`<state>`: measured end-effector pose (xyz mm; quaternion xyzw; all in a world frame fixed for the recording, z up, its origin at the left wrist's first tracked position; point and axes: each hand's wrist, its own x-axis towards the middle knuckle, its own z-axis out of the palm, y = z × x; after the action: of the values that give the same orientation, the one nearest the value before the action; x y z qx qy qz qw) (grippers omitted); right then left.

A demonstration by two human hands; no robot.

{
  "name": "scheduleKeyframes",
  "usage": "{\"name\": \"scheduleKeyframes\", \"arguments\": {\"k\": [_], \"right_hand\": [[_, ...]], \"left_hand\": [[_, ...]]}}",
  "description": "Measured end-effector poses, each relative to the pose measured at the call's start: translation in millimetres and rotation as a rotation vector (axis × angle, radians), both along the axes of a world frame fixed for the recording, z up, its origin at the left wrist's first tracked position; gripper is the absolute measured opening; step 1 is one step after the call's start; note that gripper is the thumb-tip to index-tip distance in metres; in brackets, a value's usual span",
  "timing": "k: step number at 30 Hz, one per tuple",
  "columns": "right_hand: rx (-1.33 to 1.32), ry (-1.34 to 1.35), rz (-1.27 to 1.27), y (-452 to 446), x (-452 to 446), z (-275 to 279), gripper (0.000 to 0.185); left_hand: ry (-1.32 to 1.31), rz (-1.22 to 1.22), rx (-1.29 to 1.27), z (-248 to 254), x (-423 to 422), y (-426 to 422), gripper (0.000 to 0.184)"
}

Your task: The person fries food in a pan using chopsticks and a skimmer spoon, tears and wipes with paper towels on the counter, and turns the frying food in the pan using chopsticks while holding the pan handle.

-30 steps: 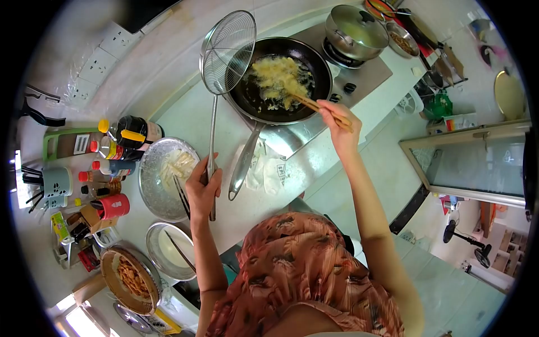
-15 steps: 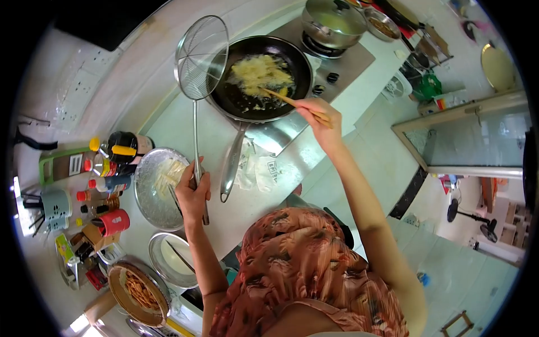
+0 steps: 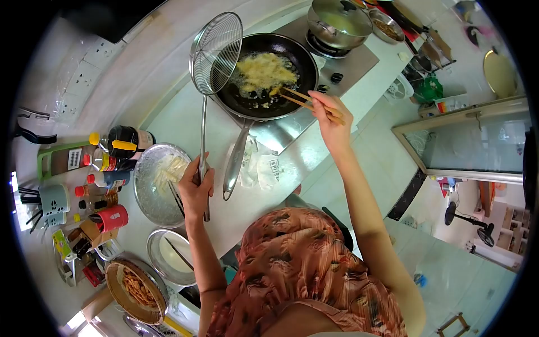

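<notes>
My left hand [image 3: 195,188] grips the long handle of a wire strainer [image 3: 215,53], whose round mesh hangs over the left rim of a black frying pan [image 3: 303,64]. Yellow battered food [image 3: 264,73] bubbles in oil inside the pan. In my right hand [image 3: 334,121] is a pair of wooden chopsticks [image 3: 300,98], their tips slightly apart at the lower edge of the food. Beside my left hand lies a metal plate [image 3: 147,194] with pale floured strips [image 3: 170,171] and dark chopsticks resting on it.
A lidded pot [image 3: 338,28] stands on the back burner. Left of the plate are several bottles [image 3: 104,162]. Nearer me are a bowl of white batter [image 3: 177,255] and a woven basket of fried pieces [image 3: 135,289]. The pan's handle [image 3: 236,168] points toward me.
My right hand has shifted the chopsticks from within the food to its lower edge, and their tips have parted. The strainer moved left with the shifting view, then back right.
</notes>
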<state>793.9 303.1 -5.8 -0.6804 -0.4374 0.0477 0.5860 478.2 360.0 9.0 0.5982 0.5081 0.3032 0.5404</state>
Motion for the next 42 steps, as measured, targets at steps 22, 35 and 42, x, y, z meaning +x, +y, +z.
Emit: {"name": "scheduleKeyframes", "arguments": {"k": [22,35,42], "right_hand": [[0.051,0.256,-0.176,-62.5,29.6,46.3,0.018],[0.158,0.235,-0.183,-66.2,44.3,52.0,0.019],[0.223,0.24,-0.186,-61.7,45.8,58.0,0.019]], "left_hand": [[0.56,-0.678,-0.069,52.2,7.5,155.3,0.047],[0.239,-0.624,-0.599,30.3,34.8,132.8,0.045],[-0.077,-0.476,-0.752,22.8,38.1,88.9,0.043]]}}
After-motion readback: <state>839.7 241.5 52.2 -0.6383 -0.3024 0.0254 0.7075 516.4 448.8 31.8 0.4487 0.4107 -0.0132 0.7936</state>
